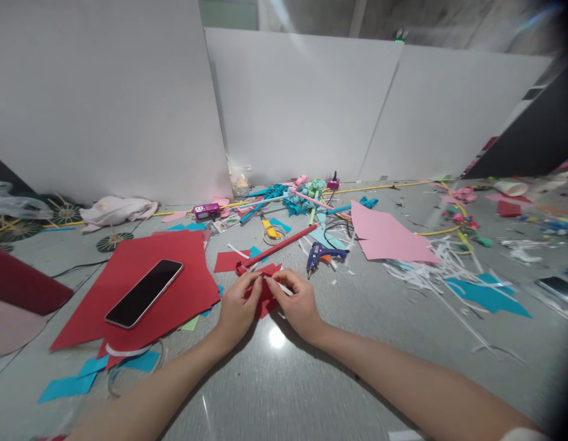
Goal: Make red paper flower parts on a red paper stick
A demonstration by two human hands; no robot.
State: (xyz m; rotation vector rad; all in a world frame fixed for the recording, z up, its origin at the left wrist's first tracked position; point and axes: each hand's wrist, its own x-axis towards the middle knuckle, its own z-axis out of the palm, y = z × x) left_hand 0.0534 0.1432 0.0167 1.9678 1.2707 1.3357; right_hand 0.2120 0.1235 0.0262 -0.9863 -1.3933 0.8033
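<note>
Both hands meet at the middle of the floor, fingertips pinched close together. My left hand (pixel 237 307) grips a small piece of red paper (pixel 264 301) from one side. From the other side, my right hand (pixel 301 307) pinches the same piece; its exact folds are partly hidden by the fingers. Just beyond them lies a thin red paper stick (pixel 286 242) with a curled end. A blue glue gun (pixel 317 256) rests to the right of that stick. Beside my left hand is a large red sheet (pixel 187 285) bearing a phone (pixel 145 293).
Against the white panels (pixel 302 104) sits a heap of teal paper flowers (pixel 302 199). A pink sheet (pixel 387 233), white paper strips (pixel 437 263) and blue scraps (pixel 488 293) lie right. A yellow cord (pixel 380 187) runs along the back. A red roll (pixel 27 282) stands left.
</note>
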